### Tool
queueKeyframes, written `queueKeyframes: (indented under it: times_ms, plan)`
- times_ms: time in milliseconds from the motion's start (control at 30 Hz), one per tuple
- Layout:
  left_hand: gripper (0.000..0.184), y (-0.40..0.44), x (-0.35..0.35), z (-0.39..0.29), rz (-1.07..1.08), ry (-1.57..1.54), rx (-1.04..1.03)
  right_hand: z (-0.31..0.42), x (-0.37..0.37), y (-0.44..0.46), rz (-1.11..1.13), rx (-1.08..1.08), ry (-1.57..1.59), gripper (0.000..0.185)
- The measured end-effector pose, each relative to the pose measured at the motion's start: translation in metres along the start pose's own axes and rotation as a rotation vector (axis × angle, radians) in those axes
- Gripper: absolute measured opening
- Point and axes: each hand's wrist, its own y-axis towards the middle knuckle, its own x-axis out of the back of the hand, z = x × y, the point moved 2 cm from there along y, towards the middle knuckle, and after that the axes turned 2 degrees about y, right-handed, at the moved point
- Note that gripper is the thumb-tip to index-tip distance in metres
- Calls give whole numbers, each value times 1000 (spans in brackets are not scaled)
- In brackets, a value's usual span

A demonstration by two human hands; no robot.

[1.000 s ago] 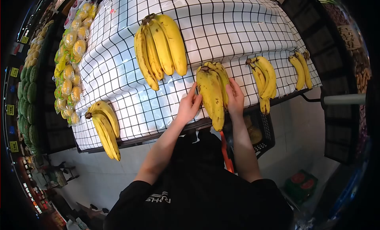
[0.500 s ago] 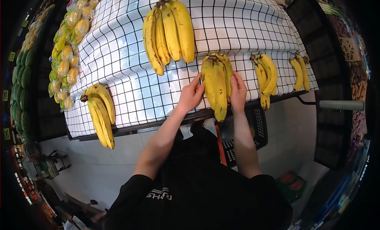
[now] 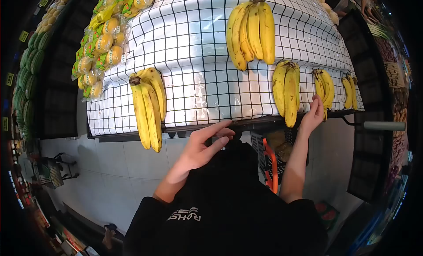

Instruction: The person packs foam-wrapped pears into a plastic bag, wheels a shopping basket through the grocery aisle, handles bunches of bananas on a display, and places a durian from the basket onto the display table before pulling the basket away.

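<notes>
My left hand [image 3: 203,146] hovers in front of the table's edge, thumb apart from the loosely bent fingers, with nothing in it. My right hand [image 3: 312,117] is raised at the edge, fingers stretched upward and holding nothing. It lies between a bunch of bananas [image 3: 288,93] and a smaller banana bunch [image 3: 326,86]; whether its fingertips touch the smaller one I cannot tell. A large banana bunch [image 3: 253,33] rests higher on the checked cloth [image 3: 185,88]. Another bunch [image 3: 149,106] hangs over the edge at left, and a small bunch [image 3: 349,92] lies at far right.
Bagged yellow fruit [image 3: 105,42] is piled at the table's left end. Below the edge stands a black basket with an orange handle [image 3: 272,165]. A grey-green bar [image 3: 384,126] sticks out at right. Watermelons [image 3: 28,88] fill a shelf at far left.
Both hands have come away from the middle banana bunch, which stays on the cloth. My left hand is back before the edge; my right hand is right of that bunch. The view has shifted left.
</notes>
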Motion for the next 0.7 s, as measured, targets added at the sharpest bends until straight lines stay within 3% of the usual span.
queueKeyframes:
  times_ms: [100,167,267,300,367,433,500,567,633,700]
  plan:
    - [37,-30,48,-15,-179,-23,-283,47,-16,-54,44,23,107,27]
    - [33,-50,86,-9,-457,126,-341,61,-36,-97,222,-23,130,25]
    - [35,-54,157,28,-889,122,-194,75,-86,-159,603,-238,309,22]
    - [37,-54,175,43,-1015,160,-106,71,-100,-175,731,-283,232,24]
    - [43,-57,206,82,-1014,108,-42,73,-133,-208,880,-329,280,30]
    - [52,-55,212,106,-942,-192,16,90,-165,-230,1038,-360,242,35]
    - [56,-49,215,114,-815,-237,62,98,-196,-247,1118,-179,106,47]
    - [58,-39,221,123,-791,-250,71,101,-222,-260,1212,-190,38,58]
    - [59,-39,224,120,-781,-257,75,99,-245,-277,1094,151,-122,64]
    - [61,-35,219,112,-702,-319,126,96,-263,-288,1114,229,-208,70]
